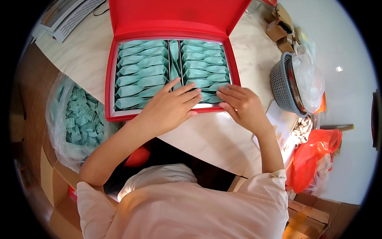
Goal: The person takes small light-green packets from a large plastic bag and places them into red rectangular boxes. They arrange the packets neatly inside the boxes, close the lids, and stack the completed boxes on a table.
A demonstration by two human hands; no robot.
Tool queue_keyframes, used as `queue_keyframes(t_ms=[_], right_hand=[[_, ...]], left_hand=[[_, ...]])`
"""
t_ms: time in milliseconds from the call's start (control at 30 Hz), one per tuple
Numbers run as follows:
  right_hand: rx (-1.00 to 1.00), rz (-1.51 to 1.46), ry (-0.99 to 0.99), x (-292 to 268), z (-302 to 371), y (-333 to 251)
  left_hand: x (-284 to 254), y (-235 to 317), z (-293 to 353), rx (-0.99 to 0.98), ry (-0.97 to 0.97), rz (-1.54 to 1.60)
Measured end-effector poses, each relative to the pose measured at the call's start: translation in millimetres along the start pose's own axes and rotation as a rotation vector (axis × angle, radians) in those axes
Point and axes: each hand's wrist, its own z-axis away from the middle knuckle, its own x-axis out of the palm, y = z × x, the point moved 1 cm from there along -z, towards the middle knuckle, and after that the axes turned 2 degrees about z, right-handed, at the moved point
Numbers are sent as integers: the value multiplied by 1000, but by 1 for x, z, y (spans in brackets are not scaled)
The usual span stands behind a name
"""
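Note:
A red gift box (110, 83) lies on the table with its lid (179, 18) raised at the far side. Flat teal packets (143, 61) stand in overlapping rows in its left compartment, and more teal packets (205, 63) fill the right one. Between the dividers, a narrow middle slot holds upright teal packets (174, 55). My left hand (171, 105) rests over the near middle of the box, fingers stretched out and apart. My right hand (242, 104) reaches over the near right corner, its fingertips at the nearest packets there; its fingers are extended, with nothing visibly gripped.
Left of the table, a clear plastic bag (59, 131) holds many loose teal packets (81, 115). A grey basket (281, 85) with a clear bag stands at the right by the wall. Nearer are a red plastic bag (312, 159) and cardboard boxes (308, 215).

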Motion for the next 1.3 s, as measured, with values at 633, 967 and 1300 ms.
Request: queue_keyframes(t_ms=[633, 967, 1300], right_hand=[[1346, 256, -153, 36, 177, 5], [1431, 245, -197, 33, 171, -26], [580, 161, 410, 24, -30, -104]], left_hand=[[7, 4, -33, -45, 30, 103], [-2, 2, -24, 75, 203, 157], [-39, -11, 20, -463, 453, 973]])
